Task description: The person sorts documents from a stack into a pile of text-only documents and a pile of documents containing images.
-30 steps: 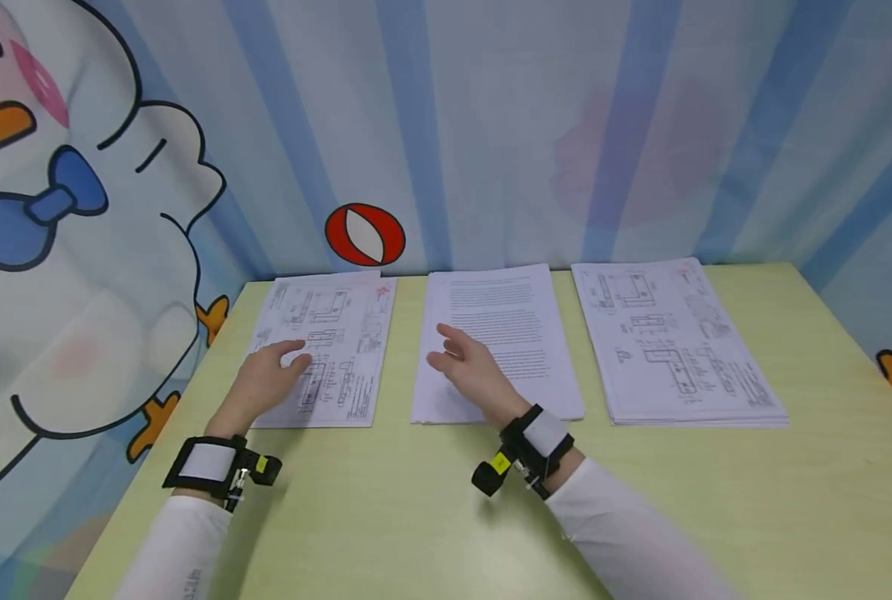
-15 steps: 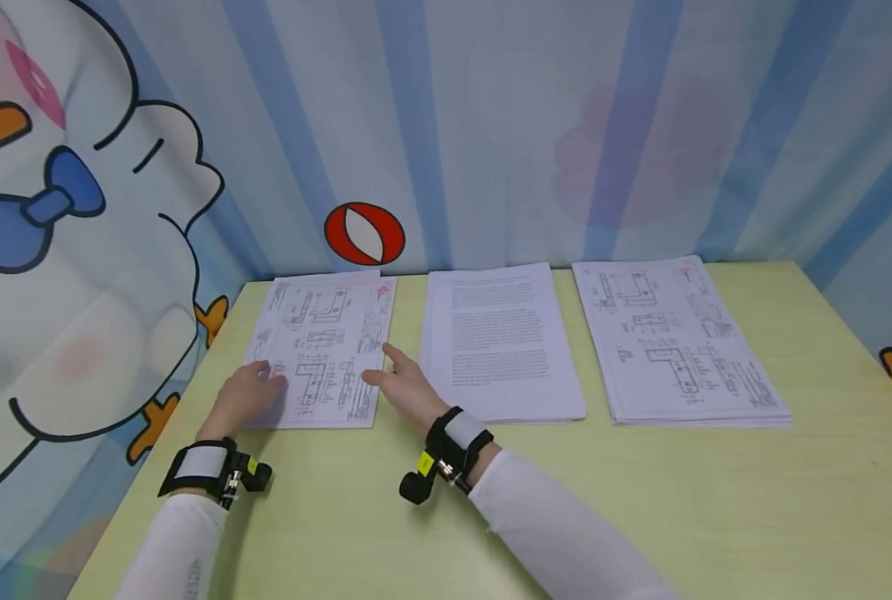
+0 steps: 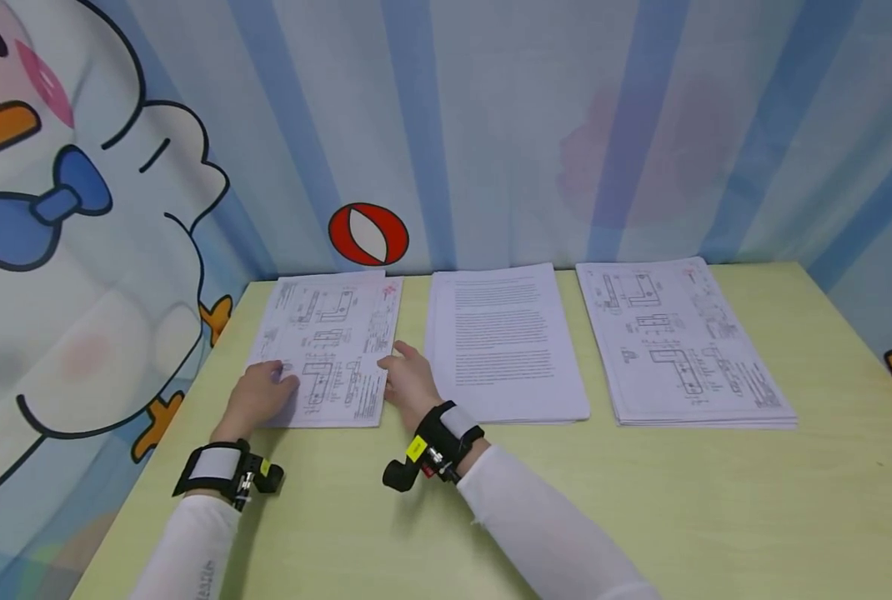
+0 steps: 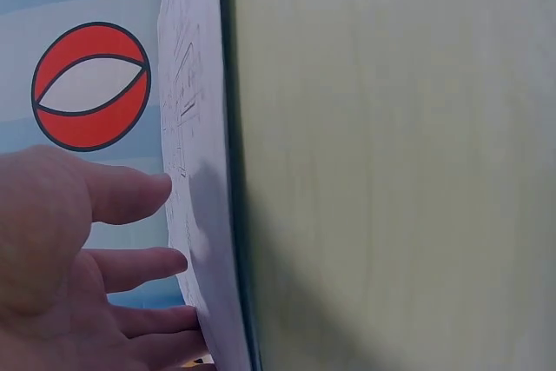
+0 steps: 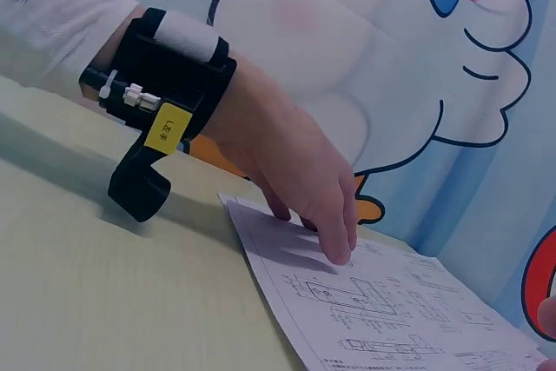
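Observation:
A stack of paper with a technical drawing on top (image 3: 326, 333) lies at the left of the table, between both hands. At its left edge is my left hand (image 3: 258, 396); the thumb reaches over the top sheet and the other fingers point down at the side. In the left wrist view, the left fingers (image 4: 143, 268) look extended and apart, close to the drawing. My right hand (image 3: 413, 385) is at the stack's right edge, thumb toward the sheet, lower fingers partly hidden. Only fingertips of it (image 5: 547, 314) show in the right wrist view.
A stack of printed text pages (image 3: 502, 342) lies right of the right hand. Further right is another stack with a drawing on top (image 3: 682, 350). Behind the pale yellow table (image 3: 641, 500) hangs a striped cartoon curtain (image 3: 506, 150).
My right hand has moved left from over the text pages to the right edge of the left stack. The left hand has drawn back and lowered to that stack's left edge.

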`<state>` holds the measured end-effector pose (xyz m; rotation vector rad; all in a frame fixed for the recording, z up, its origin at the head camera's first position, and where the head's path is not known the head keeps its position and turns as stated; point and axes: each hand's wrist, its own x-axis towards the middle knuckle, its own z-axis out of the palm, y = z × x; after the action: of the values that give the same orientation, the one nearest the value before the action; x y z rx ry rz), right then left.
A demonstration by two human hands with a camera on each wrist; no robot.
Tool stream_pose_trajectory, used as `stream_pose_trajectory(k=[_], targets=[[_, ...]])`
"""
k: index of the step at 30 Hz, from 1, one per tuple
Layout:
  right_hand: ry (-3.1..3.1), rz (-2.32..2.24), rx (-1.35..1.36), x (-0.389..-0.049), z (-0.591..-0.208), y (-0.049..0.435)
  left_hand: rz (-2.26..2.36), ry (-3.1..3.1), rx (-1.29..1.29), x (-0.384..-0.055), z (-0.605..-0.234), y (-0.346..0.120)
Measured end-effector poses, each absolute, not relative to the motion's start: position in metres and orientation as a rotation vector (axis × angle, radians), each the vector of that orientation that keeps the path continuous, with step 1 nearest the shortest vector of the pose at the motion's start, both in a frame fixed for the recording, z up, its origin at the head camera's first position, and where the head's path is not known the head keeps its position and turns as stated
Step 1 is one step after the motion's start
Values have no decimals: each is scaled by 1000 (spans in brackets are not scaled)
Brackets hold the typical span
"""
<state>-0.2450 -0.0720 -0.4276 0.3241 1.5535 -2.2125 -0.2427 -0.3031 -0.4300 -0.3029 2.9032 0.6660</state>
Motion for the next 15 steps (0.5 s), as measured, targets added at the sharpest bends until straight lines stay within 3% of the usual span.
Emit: stream_pose_trajectory(k=[6,15], targets=[[1489,-2182,339,-251,-433,-64,679,2913,-330,-243,-430,-301],[1636,-2059,124,-252,-437,-69,703,2907,-324,-235,-430,-284]])
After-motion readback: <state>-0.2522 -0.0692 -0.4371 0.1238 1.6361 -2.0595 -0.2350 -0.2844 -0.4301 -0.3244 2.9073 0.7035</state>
